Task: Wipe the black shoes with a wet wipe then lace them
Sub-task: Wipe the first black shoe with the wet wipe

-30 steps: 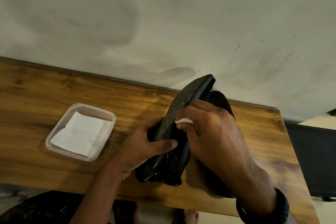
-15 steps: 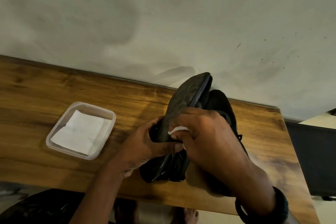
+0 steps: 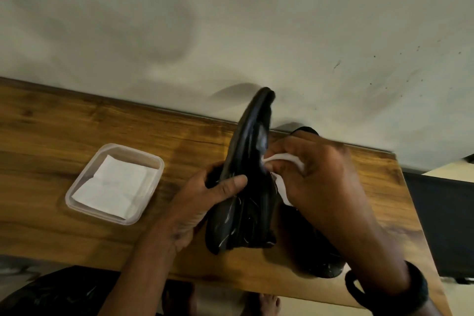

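Left hand (image 3: 202, 202) grips one shoe (image 3: 248, 161); right hand (image 3: 320, 182) presses one wipe (image 3: 282, 159).

Held black shoe (image 3: 247, 161): tipped steeper, sole now edge-on.
Right hand (image 3: 320, 182): shifted right, off the sole.
White wet wipe (image 3: 279, 158): more exposed, against the shoe's side.

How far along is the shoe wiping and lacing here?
Done: a wet wipe is out and in use.
In hand: the left hand grips one black shoe tilted up, and the right hand rubs the wipe on its side.
Left: the second shoe lies on the wooden table, and no lacing has begun. More wipes sit in the plastic container.
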